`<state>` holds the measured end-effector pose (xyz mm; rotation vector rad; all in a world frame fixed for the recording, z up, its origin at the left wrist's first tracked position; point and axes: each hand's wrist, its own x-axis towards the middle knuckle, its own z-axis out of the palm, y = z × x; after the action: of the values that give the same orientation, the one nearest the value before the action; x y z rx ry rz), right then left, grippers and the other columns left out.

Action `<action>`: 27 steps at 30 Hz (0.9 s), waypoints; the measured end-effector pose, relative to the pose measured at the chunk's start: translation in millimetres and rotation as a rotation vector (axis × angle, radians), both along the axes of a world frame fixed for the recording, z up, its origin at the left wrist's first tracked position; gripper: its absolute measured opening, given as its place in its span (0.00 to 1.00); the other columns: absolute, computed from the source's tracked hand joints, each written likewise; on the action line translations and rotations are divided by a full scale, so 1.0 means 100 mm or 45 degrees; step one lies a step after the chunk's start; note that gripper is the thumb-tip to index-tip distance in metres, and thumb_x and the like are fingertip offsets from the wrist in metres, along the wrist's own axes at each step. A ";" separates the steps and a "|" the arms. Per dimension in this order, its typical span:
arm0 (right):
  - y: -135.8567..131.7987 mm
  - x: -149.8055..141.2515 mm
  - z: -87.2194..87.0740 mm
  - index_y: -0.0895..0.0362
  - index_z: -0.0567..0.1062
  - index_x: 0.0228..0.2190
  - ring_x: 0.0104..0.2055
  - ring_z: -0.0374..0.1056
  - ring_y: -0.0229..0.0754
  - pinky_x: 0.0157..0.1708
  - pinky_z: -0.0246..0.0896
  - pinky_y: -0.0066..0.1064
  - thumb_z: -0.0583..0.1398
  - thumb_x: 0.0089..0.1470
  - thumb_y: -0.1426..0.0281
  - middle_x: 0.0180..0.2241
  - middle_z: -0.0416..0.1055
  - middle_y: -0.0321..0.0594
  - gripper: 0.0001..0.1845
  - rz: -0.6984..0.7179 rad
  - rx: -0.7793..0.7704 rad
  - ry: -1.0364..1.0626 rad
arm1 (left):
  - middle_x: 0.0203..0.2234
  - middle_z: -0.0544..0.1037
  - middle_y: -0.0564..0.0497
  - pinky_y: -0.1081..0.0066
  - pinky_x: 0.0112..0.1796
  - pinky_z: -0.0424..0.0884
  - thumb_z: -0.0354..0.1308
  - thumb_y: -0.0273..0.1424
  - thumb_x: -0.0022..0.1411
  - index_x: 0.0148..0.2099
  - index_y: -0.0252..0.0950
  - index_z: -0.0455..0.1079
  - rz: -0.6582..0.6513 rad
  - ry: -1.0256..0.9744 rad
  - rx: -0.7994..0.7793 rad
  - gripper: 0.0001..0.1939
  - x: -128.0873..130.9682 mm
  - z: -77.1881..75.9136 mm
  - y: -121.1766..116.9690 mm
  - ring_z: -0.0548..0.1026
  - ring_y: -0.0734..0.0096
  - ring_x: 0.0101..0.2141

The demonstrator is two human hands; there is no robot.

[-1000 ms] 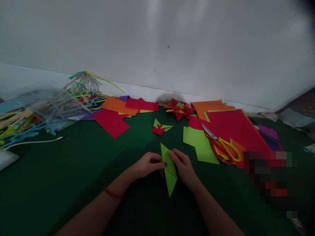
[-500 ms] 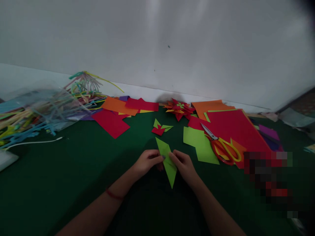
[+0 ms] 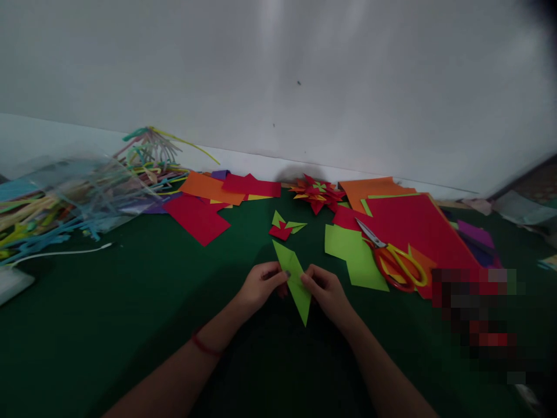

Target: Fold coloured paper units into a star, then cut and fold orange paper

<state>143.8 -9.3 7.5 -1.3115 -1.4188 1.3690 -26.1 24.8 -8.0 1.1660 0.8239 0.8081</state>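
Observation:
Between my hands is a piece of folded light-green paper [image 3: 296, 280], shaped like a slanted parallelogram with pointed ends. My left hand [image 3: 262, 285] pinches its left edge, thumb on top. On the opposite edge, my right hand [image 3: 324, 288] grips it with thumb and fingers; the fingertips underneath are hidden. Just beyond the paper's upper tip lies a small folded red and green paper piece [image 3: 282, 230] on the green table. Farther back sits a layered paper flower [image 3: 317, 191] in red, orange and green.
Scissors [image 3: 391, 258] with red and yellow handles lie on green paper sheets [image 3: 357, 258] and a red sheet [image 3: 404, 226] at right. Loose red paper [image 3: 198, 217] and orange paper [image 3: 213, 188] lie back left. A plastic bag [image 3: 100, 180] of pipe cleaners and a white cable [image 3: 65, 252] are far left.
The folded green paper has shifted slightly up and tilted a little in my hands. Both hands keep their hold; the things on the table have not moved.

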 end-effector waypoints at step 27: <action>0.05 0.07 -0.03 0.57 0.66 0.27 0.19 0.58 0.31 0.18 0.53 0.23 0.57 0.51 0.58 0.18 0.62 0.29 0.14 -0.043 -0.051 0.149 | 0.19 0.69 0.55 0.74 0.26 0.65 0.52 0.37 0.59 0.30 0.33 0.66 -0.044 0.020 0.070 0.12 0.01 0.02 0.00 0.69 0.75 0.22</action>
<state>150.6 -3.9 4.4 -1.2536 -1.2915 1.4348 -25.2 24.4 -5.7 1.2332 0.7966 0.7986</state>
